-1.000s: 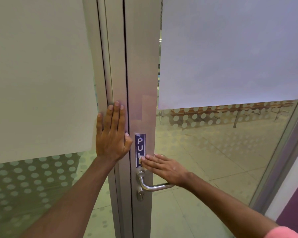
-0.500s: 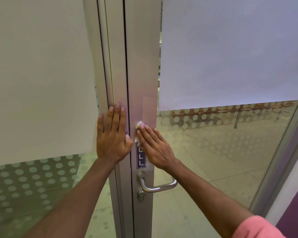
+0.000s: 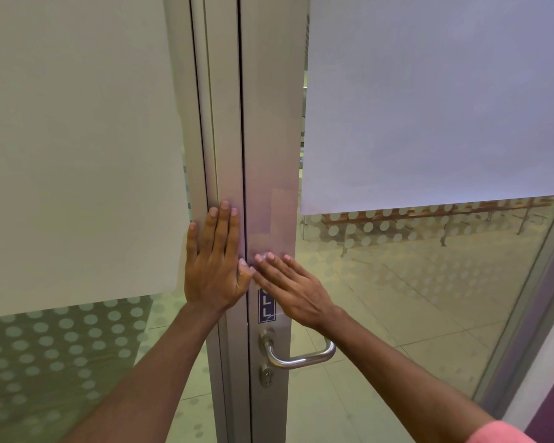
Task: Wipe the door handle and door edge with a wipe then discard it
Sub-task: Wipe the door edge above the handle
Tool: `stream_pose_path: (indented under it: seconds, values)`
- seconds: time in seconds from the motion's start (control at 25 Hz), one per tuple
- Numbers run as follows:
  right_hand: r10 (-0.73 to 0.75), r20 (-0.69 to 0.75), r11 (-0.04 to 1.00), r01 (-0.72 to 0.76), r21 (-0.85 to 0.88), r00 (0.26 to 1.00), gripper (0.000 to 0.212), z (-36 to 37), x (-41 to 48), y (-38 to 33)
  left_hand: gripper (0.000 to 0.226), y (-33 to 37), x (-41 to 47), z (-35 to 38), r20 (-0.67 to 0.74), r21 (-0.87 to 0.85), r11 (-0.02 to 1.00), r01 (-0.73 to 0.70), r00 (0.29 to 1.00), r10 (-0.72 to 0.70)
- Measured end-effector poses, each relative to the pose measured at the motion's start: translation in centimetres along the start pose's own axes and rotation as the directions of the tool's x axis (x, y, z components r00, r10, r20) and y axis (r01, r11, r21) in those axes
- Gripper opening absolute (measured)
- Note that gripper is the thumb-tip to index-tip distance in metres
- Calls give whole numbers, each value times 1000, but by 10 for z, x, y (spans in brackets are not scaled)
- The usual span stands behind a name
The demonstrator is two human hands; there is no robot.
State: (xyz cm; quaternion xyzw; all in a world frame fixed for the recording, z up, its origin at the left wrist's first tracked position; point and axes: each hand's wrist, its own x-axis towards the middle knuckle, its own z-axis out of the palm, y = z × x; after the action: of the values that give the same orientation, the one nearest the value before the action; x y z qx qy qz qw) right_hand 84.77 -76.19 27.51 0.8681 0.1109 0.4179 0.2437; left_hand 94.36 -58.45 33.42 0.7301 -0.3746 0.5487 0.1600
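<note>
A grey metal door edge (image 3: 271, 155) runs up the middle of the head view. My right hand (image 3: 290, 287) lies flat on it above the blue PULL sticker (image 3: 266, 306), pressing a small white wipe (image 3: 259, 258) that barely shows under the fingertips. My left hand (image 3: 215, 263) rests flat and spread on the neighbouring frame strip (image 3: 224, 139), its thumb touching my right fingers. The silver lever handle (image 3: 296, 358) sits below my right wrist, with a keyhole (image 3: 267, 376) under it.
Glass panels with dotted frosting and large white sheets (image 3: 429, 97) stand on both sides. Through the right glass I see a tiled floor and a wooden bench (image 3: 429, 212). A second metal frame (image 3: 531, 298) slants at the far right.
My right hand slid up the door edge with the wipe, from just above the handle to over the top of the sticker. My left hand stayed in place.
</note>
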Motion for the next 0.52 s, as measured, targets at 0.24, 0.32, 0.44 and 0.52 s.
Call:
stream_pose_path:
  seconds: [0.24,0.32,0.44,0.52]
  values:
    - [-309,112,949,313,-25,944,72,-7,-11,11,84,-1,-1,4,-15,7,1000,-4,1000,4]
    - [-158,13,986,158,-49,987,64,-15,10,25,83,0,-1,3,-15,9,1000,1,1000,-1]
    - [42,-92,999,-41,6,995,64,-15,30,16,84,1,-1,2,-13,10,1000,8,1000,-8]
    - [-34,-53,999,36,26,998,67,-7,19,-1,83,0,-1,2,-17,12,1000,7,1000,-7]
